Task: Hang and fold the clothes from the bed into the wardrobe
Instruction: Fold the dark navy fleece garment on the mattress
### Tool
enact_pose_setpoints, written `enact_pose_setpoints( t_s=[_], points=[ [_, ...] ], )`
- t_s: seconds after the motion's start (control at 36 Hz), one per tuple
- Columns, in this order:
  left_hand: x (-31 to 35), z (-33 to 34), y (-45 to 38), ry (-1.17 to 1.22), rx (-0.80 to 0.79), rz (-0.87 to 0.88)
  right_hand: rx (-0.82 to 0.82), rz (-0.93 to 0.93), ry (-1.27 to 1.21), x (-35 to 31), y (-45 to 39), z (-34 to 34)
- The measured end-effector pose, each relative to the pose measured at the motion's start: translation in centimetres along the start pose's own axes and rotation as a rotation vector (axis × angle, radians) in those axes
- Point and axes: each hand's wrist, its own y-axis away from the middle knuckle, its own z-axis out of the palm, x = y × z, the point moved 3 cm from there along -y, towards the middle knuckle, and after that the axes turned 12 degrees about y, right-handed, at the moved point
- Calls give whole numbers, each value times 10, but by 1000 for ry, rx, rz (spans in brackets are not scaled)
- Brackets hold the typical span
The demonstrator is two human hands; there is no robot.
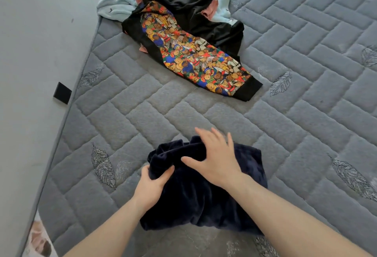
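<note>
Down at the near edge of the grey quilted mattress (265,97) with stitched feather motifs lies a dark navy plush garment (195,195), bunched and partly folded, its far edge rumpled into soft ridges. The left hand (152,185) grips the garment's left side, thumb on top and fingers curled round a fold of the fabric. The right hand (216,158) lies flat on the garment's upper part with its fingers spread and straight, the fingertips reaching just past the far edge of the cloth; it looks to be pressing down, though motion blur on the fingers makes the contact hard to judge. Both bare forearms come in from the bottom of the view.

Well apart from this, towards the far left corner of the bed, sits a heap of other clothes. Uppermost is a black garment (204,18) with a long sleeve printed in many-coloured teddy bears (195,56), which stretches out across the mattress towards the middle and ends in a black cuff. Beneath it shows a pale blue fleecy piece (116,1), visible on both sides of the heap, and a bit of pinkish cloth (209,13) peeks out between them.

To the left a plain pale wall (30,52) runs beside the mattress, with a small black square object (62,93) fixed on it close to the mattress edge.
</note>
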Motion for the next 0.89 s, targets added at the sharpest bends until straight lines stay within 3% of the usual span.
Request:
enact_pose_setpoints(
  t_s=[0.11, 0.17, 0.28, 0.42, 0.5, 0.56, 0.64, 0.69, 0.89],
  points=[
    [-2, 0, 7, -42, 35, 132, -338, -62, 10, -25, -25, 22],
    [1, -4, 13, -144, 82, 231, -357, -88, 75, -33, -26, 32],
    [16, -5, 22, -168, 23, 412, -359, -81, -94, -37, -29, 32],
    [31, -9, 20, -140, -53, 374, -527, 22, -421, -30, -32, 30],
    [31, -12, 17, -146, -77, 376, -594, 110, -446, -27, -28, 36],
    [28, -12, 12, -147, -77, 340, -569, 159, -465, -26, -25, 42],
    [29, -13, 1, -170, -52, 287, -254, 104, -242, -31, -28, 43],
    [32, -12, -5, -201, -50, 276, -129, 78, -75, -35, -30, 42],
    [25, -10, 10, -244, 11, 433, -338, 87, -109, -31, -28, 44]
  ],
)
